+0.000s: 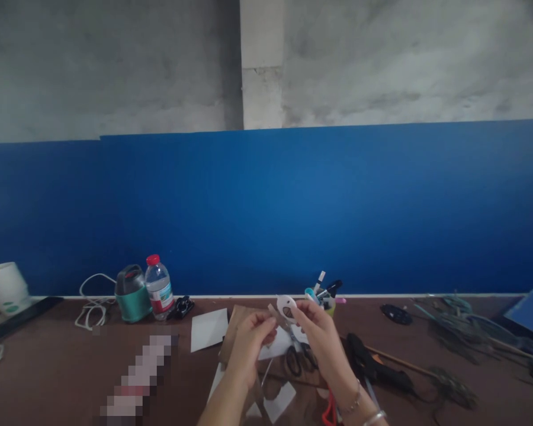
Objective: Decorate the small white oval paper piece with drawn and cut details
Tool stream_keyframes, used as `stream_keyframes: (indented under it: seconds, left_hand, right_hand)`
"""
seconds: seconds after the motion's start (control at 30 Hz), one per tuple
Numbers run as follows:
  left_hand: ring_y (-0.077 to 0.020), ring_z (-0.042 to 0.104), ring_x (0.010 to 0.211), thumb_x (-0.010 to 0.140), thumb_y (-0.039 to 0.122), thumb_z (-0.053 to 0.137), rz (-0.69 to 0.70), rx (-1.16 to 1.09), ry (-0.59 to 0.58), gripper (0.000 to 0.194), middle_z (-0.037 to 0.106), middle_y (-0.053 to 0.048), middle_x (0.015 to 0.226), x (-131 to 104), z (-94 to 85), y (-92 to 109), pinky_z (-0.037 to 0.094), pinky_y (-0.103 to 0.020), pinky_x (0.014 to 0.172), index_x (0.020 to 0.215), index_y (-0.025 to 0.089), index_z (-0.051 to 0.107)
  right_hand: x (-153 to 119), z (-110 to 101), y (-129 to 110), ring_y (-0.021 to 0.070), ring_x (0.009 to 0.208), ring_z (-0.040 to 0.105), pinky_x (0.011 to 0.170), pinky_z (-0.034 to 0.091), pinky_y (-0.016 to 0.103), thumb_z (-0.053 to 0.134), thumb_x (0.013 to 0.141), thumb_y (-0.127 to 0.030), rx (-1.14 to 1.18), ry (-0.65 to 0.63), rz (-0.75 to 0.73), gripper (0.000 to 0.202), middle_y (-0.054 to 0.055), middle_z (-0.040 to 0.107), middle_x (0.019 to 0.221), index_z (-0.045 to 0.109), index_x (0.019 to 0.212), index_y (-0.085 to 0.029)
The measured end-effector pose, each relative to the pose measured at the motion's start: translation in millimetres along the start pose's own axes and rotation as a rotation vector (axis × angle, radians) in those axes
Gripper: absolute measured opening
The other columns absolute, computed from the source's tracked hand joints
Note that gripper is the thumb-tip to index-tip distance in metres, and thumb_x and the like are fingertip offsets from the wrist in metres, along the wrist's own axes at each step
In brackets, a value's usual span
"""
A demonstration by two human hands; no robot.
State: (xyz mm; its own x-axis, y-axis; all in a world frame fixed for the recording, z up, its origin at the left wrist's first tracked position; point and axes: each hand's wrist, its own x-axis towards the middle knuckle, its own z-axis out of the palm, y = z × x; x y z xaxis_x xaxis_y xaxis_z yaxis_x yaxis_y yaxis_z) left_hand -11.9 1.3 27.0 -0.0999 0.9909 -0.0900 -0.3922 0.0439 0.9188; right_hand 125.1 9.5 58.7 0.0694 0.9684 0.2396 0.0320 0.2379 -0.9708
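Above the desk, my right hand (pixel 318 322) grips a small white round tape dispenser (pixel 286 307) with a dark window. Just to its left is my left hand (pixel 254 337), its thumb and fingertips pinched together. What they pinch is too small to make out, though a thin pale strip (pixel 273 310) shows between the hands. Scissors (pixel 294 360) with black handles lie below them, among white paper pieces (pixel 281 403). A brown cardboard piece (pixel 233 324) is partly hidden behind my left hand.
A pen cup (pixel 329 306) stands behind my right hand. Rightward lie a black glue gun (pixel 377 367), a dark mouse (pixel 396 314) and tangled dried stems (pixel 453 331). Red handles (pixel 328 411) show at the front. A bottle (pixel 160 290) and a teal-and-grey container (pixel 133 299) stand left.
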Motion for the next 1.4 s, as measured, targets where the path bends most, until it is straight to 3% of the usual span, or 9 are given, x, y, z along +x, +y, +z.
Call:
stream_keyframes:
  seconds: [0.33,0.67,0.93,1.17,1.4]
  left_hand:
    - [-0.01,0.049,0.055,0.059,0.032,0.073,0.044,-0.027,0.01,0.025,0.056,0.002,0.055,-1,0.5,1,0.035,-0.022,0.055,0.06,0.015,0.055]
    - [-0.0097,0.048,0.056,0.06,0.032,0.074,0.029,-0.04,-0.005,0.023,0.056,0.001,0.059,1,-1.3,-1,0.036,-0.023,0.057,0.064,0.013,0.061]
    - [-0.0087,0.049,0.058,0.062,0.027,0.074,0.001,-0.195,-0.058,0.019,0.057,0.001,0.061,-5,-1.0,2,0.039,-0.022,0.059,0.065,0.013,0.062]
    - [-0.0107,0.053,0.058,0.058,0.025,0.076,-0.066,-0.279,0.001,0.021,0.058,0.001,0.061,-5,0.3,2,0.04,-0.023,0.057,0.068,0.015,0.06]
    - [-0.0091,0.051,0.057,0.058,0.025,0.075,-0.015,-0.274,0.007,0.021,0.058,0.001,0.061,-5,2.3,1,0.039,-0.021,0.056,0.068,0.014,0.06]
  right_hand:
    - [-2,4,9,0.0163,0.064,0.054,0.058,0.041,0.024,0.063,0.072,-0.044,0.015,-0.032,-0.033,0.029,0.004,0.065,0.07,0.064,0.077,-0.015]
    - [0,3,11,0.0142,0.059,0.051,0.052,0.038,0.022,0.066,0.069,-0.044,0.041,-0.026,-0.025,0.03,0.002,0.061,0.066,0.065,0.075,-0.015]
    - [0,2,11,0.0107,0.053,0.044,0.048,0.034,0.02,0.066,0.068,-0.039,0.07,-0.054,0.01,0.024,-0.001,0.055,0.059,0.064,0.074,-0.016]
    - [-2,4,4,0.0118,0.055,0.047,0.05,0.036,0.02,0.067,0.066,-0.04,0.092,-0.053,0.036,0.025,-0.001,0.057,0.06,0.064,0.072,-0.016]
    - [-2,5,9,0.0133,0.058,0.05,0.052,0.038,0.021,0.065,0.069,-0.042,0.06,-0.044,-0.005,0.026,0.0,0.059,0.063,0.063,0.073,-0.016]
